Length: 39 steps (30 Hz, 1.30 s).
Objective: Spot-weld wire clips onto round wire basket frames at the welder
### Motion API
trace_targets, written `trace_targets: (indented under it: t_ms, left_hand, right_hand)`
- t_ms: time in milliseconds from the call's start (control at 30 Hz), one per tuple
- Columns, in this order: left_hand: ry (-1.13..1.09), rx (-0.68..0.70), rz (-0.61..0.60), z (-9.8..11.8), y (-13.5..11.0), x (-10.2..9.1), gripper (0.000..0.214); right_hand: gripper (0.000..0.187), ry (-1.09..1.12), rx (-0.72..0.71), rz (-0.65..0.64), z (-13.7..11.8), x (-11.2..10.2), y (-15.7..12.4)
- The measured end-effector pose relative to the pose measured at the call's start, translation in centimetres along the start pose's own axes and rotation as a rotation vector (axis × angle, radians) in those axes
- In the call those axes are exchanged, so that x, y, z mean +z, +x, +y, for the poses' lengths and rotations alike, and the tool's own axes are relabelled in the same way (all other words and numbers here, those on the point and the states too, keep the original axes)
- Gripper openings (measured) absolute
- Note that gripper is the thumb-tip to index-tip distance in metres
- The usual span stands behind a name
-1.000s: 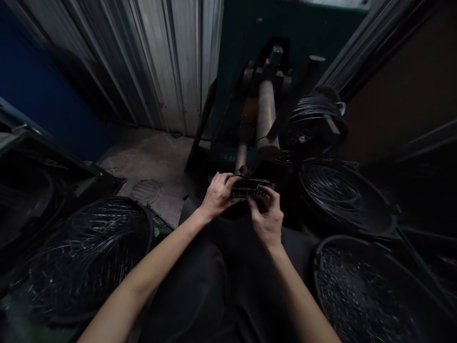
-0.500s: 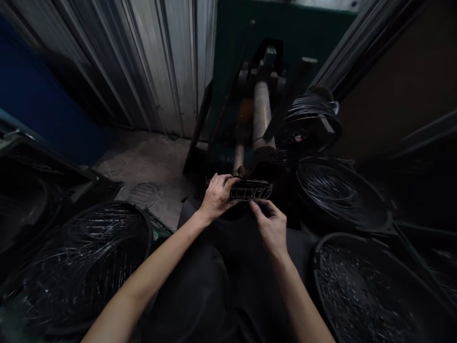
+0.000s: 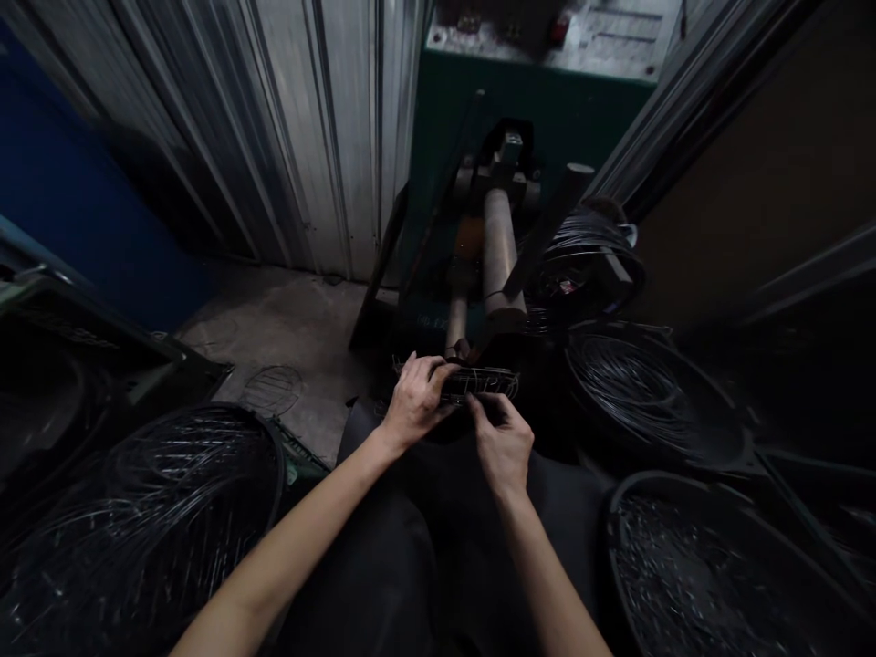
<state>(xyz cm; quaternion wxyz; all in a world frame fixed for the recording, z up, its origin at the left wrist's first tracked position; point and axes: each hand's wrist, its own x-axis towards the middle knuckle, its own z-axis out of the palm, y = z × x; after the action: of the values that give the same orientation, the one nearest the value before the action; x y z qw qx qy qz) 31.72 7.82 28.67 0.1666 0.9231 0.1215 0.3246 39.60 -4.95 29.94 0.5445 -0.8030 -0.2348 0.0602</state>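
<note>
A small wire basket (image 3: 503, 381) is held in front of the welding machine's lower electrode arm (image 3: 457, 315). My left hand (image 3: 417, 392) is closed around the basket's left part, thumb on top. At the near rim, my right hand (image 3: 503, 438) is closed in a pinch, with thumb and forefinger together. Whether it grips the rim or a small wire piece is too dark to tell. The thick upper electrode arm (image 3: 501, 242) of the machine juts out above and beyond the basket. My fingers hide the basket's left side.
On the left stands a tub of bent wires (image 3: 157, 493). To the right are a bowl of wire rings (image 3: 626, 379) and a tub of short wire pieces (image 3: 691, 566). A wire coil (image 3: 581, 237) sits beside the machine. A round wire grid (image 3: 272, 388) lies on the floor.
My view has tipped upward, so the machine's panel shows more. My right hand has slid a little left along the basket's near rim. The left hand keeps its hold.
</note>
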Motion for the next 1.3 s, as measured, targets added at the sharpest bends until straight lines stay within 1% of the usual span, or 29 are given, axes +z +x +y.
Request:
trace_targets:
  t_ms: [167, 333, 467, 667, 1033, 1167, 1300]
  left_hand:
    - [-0.011, 0.011, 0.013, 0.0, -0.1, 0.2, 0.052]
    - [-0.023, 0.034, 0.048, 0.0, -0.2, 0.5, 0.054]
    - [-0.024, 0.033, 0.058, 0.0, -0.3, 0.6, 0.052]
    - [-0.013, 0.040, 0.060, -0.3, -0.3, 0.8, 0.052]
    - [0.012, 0.069, 0.106, -0.6, 0.1, 1.2, 0.053]
    - [-0.005, 0.064, 0.092, -0.6, 0.1, 1.2, 0.052]
    - [-0.013, 0.057, 0.090, -0.7, 0.1, 1.3, 0.051]
  right_hand:
    - [0.033, -0.066, -0.076, 0.016, 0.4, 0.5, -0.1]
    - [0.030, -0.132, -0.203, 0.076, 1.2, 1.2, -0.3]
    - [0.026, -0.182, -0.316, 0.095, 1.5, 1.4, -0.3]
    - [0.024, -0.169, -0.362, 0.109, 1.6, 1.6, 0.0]
    - [0.026, -0.179, -0.447, 0.166, 2.3, 2.2, 0.7]
    - [0.023, -0.202, -0.509, 0.197, 2.5, 2.4, 0.7]
    - [0.020, -0.201, -0.529, 0.197, 2.6, 2.5, 0.7]
